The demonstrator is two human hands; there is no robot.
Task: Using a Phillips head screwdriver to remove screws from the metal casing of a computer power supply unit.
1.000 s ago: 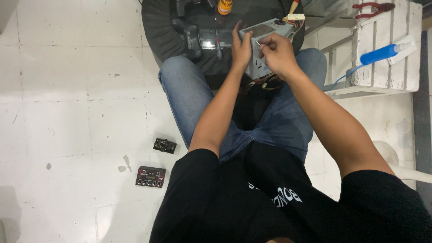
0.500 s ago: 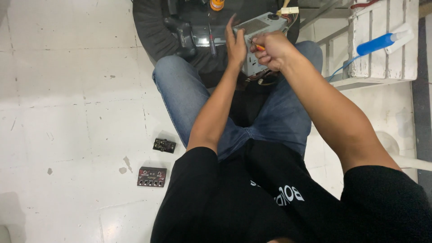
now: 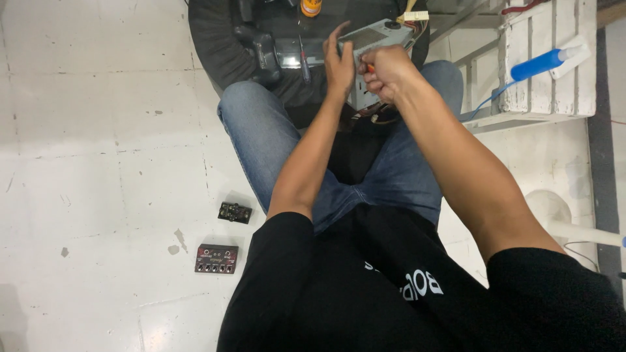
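A grey sheet-metal box [image 3: 375,40], a power-supply-type casing with a bundle of coloured wires and a pale plug [image 3: 415,15] at its far end, rests tilted over the person's lap at the top of the view, its long axis running from left up to the right. The left hand [image 3: 339,62] lies flat against the box's near-left face, fingers straight and spread upward, steadying rather than clasping it. The right hand [image 3: 386,70] is clenched in a fist around an orange-handled tool [image 3: 369,68], probably a screwdriver; only a sliver of the handle shows, and its tip, aimed at the box just beyond the knuckles, is hidden. Both hands touch or nearly touch the casing, the right one nearer its middle. Beyond the box a dark round tray [image 3: 215,39] holds black parts. A white slatted crate [image 3: 521,72] carrying a blue tube [image 3: 538,64] stands to the right. Two small circuit modules [image 3: 216,259] lie on the white tiled floor [image 3: 98,163] to the left.
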